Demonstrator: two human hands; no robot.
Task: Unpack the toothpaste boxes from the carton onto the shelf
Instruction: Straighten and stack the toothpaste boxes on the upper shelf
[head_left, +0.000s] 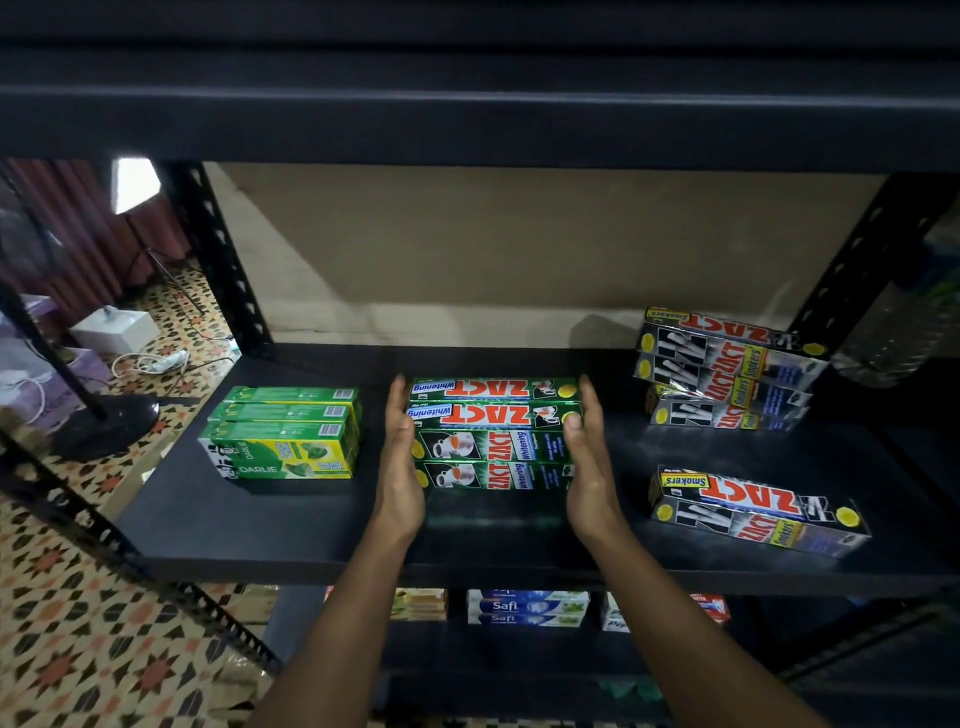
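Observation:
A stack of green Zact Whitening toothpaste boxes (493, 431) sits in the middle of the black shelf (291, 525). My left hand (400, 467) lies flat against the stack's left end and my right hand (589, 462) against its right end, fingers straight, pressing the stack between the palms. A pile of green Darlie boxes (283, 434) lies to the left. A pile of black Zact Smokers boxes (727, 371) stands at the back right, and a single Zact Smokers box (756, 512) lies near the front right. The carton is out of view.
The shelf above (467, 104) hangs low over the working space. Black uprights (218, 260) frame the bay. On the lower shelf stand Safi boxes (527, 607). A lamp stand base (104, 423) and cables lie on the patterned floor at left.

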